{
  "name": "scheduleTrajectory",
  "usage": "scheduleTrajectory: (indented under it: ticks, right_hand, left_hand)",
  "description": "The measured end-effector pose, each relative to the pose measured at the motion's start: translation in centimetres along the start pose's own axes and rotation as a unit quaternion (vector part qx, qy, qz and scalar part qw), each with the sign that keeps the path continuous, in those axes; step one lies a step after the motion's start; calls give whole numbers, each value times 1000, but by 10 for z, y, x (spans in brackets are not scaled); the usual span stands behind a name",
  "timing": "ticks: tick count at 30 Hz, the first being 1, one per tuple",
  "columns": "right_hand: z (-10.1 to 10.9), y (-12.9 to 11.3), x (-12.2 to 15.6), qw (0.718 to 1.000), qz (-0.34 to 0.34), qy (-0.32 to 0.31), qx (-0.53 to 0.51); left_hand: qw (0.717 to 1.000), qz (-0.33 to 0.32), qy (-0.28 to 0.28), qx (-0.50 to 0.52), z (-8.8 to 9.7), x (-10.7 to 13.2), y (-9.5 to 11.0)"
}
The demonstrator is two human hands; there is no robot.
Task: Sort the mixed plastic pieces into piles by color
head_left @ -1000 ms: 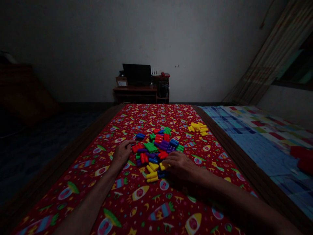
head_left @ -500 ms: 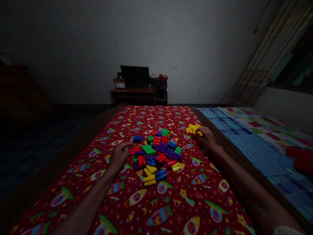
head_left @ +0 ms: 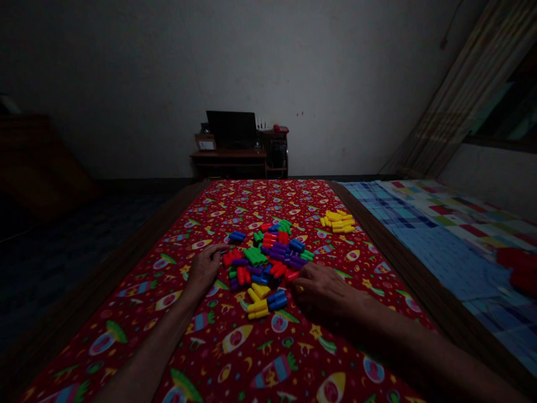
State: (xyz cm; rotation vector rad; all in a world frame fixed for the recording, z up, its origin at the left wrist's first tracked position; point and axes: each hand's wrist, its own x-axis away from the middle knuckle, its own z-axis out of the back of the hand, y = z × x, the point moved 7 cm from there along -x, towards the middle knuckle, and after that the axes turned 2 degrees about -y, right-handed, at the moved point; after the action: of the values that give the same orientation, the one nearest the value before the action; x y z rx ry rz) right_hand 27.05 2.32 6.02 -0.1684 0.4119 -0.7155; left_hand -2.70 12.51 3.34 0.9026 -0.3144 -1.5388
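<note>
Head view: left hand (head_left: pixel 204 267) half-curled, right hand (head_left: pixel 323 291) spread flat (both grips look empty), beside coloured plastic pieces (head_left: pixel 255 257) at frame centre.

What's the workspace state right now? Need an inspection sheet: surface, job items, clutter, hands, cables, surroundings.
Surface: red rocket-print cloth over a wooden frame.
Job's things: loose pile of red, green, blue, purple and yellow plastic building pieces; separate group of yellow pieces further right.
Clutter: red bundle on the checked bedding, off the cloth.
Hands: left hand rests at the pile's left edge; right hand lies over a yellow piece at its lower right.
Cables: thin cord on the wall, upper right; nothing seen near the hands.
Surroundings: dim room; desk with monitor against the wall; curtain at right.
</note>
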Motion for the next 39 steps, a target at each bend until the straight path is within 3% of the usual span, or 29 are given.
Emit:
scheduleTrajectory:
  ticks: [3,6,8,10,13,16,19,21,23,26,30,32,34,36,39]
  right_hand:
    - [-2,-3,6,998,-48,-6,-41]
    - [1,0,7,997,-28,-22,-71]
    - [15,16,6,995,-23,5,-95]
    - [39,48,5,991,-53,79,-96]
    - [81,118,6,964,-171,201,-34]
    - [105,182,9,927,-279,250,26]
    - [108,214,6,914,-322,241,57]
    - [107,215,2,914,-319,241,71]
    - [105,198,-3,918,-292,259,72]
    - [94,142,-20,944,-204,257,28]
    - [42,25,-54,993,9,104,-63]
    - [9,-31,-61,993,107,17,-37]
    - [-22,-71,-63,983,174,-52,22]
    - [-42,-90,-61,974,196,-78,84]
    - [-53,-94,-56,972,195,-78,104]
  left_hand:
    - [1000,-1,-1,2,0,-1,-1]
    - [1000,-1,-2,5,0,-2,-1]
    - [1000,-1,-3,7,-1,-2,-1]
    - [1000,1,-7,9,-2,-2,-2]
    - [1000,8,-11,7,-3,-2,-4]
    - [1000,14,-10,8,-2,-2,-4]
    - [1000,13,-7,12,0,-2,-2]
    - [1000,9,-6,14,0,-1,1]
    - [1000,5,-5,14,1,-1,3]
    - [1000,4,-3,11,1,0,5]
    - [1000,14,-3,12,-1,1,2]
    - [1000,14,-5,14,-3,1,1]
    - [1000,13,-5,16,-3,1,2]
    - [1000,15,-2,21,-3,1,3]
    - [999,18,0,29,-1,1,5]
